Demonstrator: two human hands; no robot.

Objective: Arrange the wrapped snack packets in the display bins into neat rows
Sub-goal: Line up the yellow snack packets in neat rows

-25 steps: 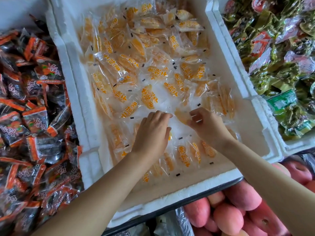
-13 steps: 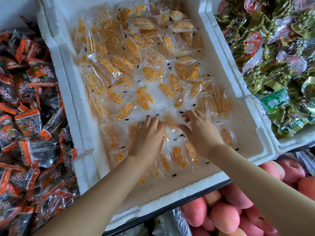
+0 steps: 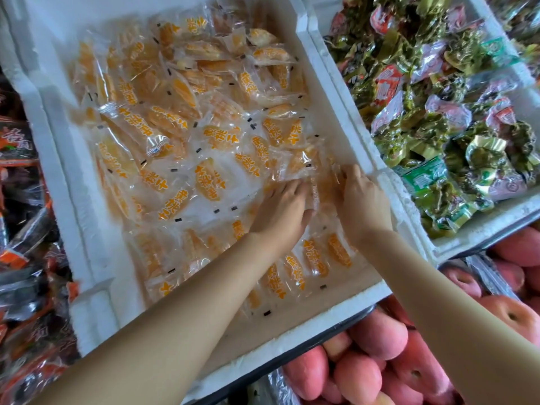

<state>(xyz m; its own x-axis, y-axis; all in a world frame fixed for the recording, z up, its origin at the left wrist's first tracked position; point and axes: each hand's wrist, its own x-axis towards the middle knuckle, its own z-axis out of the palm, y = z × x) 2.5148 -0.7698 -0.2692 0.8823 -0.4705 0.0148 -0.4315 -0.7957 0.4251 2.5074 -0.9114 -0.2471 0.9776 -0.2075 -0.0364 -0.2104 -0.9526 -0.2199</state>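
**Both hands at right wall of bin**

White foam bin (image 3: 330, 92) holds clear-wrapped orange snack packets (image 3: 209, 179). Left hand (image 3: 282, 211) flat, fingers spread, pressing packets. Right hand (image 3: 361, 200) curled onto a packet; grip unclear. Loose heap lies far-left; left hand nearer.

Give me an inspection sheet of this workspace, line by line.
Surface: white foam bin, bare floor showing at the near edge.
Job's things: clear orange snack packets, mostly jumbled; a partial row along the near edge.
Clutter: nothing seen.
Grips: left hand and right hand both pressed on packets by the right wall; what they hold is unclear.
Cables: nothing seen.
Surroundings: dark packets left, green packets right, peaches below.
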